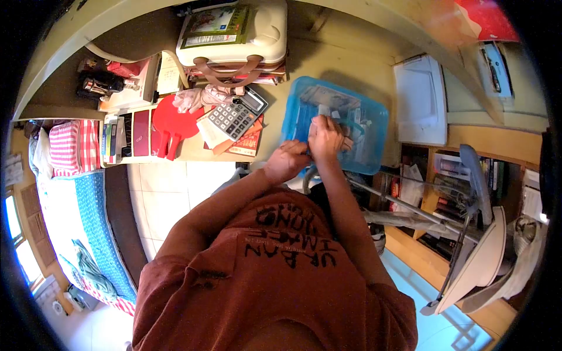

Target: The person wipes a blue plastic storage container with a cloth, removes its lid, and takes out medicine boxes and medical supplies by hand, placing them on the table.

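Note:
A translucent blue plastic box [379,111] stands on the desk in front of me, with papers and small items inside. My left hand [287,161] is closed at the box's near left corner, fingers curled and touching or very near the rim; what it grips, if anything, is hidden. Just to the right, my right hand [326,137] reaches over the near part of the box with its fingers curled down. Its fingertips and whatever lies under them cannot be made out. The two hands almost touch.
Left on the desk are a calculator [230,121], red paddle-shaped objects [175,120], a crumpled pink cloth [202,98] and papers. Behind them stands a cream case [266,38]. A folding chair or frame [477,251] and bookshelves [433,202] are at the right; a bed [96,216] is far left.

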The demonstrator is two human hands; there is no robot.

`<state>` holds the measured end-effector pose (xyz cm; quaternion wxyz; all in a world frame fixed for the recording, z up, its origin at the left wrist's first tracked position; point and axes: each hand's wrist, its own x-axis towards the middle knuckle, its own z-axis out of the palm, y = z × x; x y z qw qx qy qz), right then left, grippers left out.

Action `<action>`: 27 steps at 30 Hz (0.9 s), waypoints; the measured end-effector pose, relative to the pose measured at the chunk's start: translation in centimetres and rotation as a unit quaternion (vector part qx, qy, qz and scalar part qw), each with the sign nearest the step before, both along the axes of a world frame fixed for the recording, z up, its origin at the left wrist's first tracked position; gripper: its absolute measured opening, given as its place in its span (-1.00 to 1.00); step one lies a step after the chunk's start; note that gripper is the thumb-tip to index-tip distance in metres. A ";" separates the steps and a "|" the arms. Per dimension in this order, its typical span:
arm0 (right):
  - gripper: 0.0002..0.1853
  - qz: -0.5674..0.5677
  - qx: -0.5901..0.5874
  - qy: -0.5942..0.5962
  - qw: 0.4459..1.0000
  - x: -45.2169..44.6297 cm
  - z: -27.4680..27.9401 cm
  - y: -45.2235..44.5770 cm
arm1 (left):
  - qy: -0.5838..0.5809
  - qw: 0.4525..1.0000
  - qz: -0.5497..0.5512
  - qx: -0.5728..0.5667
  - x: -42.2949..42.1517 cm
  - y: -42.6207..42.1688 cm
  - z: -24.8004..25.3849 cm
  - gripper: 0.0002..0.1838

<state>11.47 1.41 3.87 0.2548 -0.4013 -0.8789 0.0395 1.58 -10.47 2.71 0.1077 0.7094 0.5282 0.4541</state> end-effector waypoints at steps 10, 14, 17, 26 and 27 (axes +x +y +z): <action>-0.98 0.037 0.020 0.037 0.998 0.2 0.0 0.3 | -0.018 1.000 -0.014 -0.017 -0.3 0.3 0.0 -0.82; -0.97 0.003 -0.097 -0.240 0.966 6.2 2.8 2.3 | -0.018 0.999 -0.043 -0.022 -0.6 0.5 0.0 -0.82; -0.94 -0.048 -0.147 -0.198 0.968 10.5 4.2 4.5 | 0.022 0.999 -0.017 -0.028 -0.9 0.4 0.4 -0.75; -0.85 -0.099 -0.147 0.078 0.981 13.2 7.0 5.1 | 0.072 0.994 0.071 -0.036 -0.3 -0.6 0.8 -0.77; -0.83 -0.082 -0.148 0.112 0.979 13.1 6.9 5.1 | 0.058 0.994 0.085 -0.036 0.0 -0.7 1.3 -0.77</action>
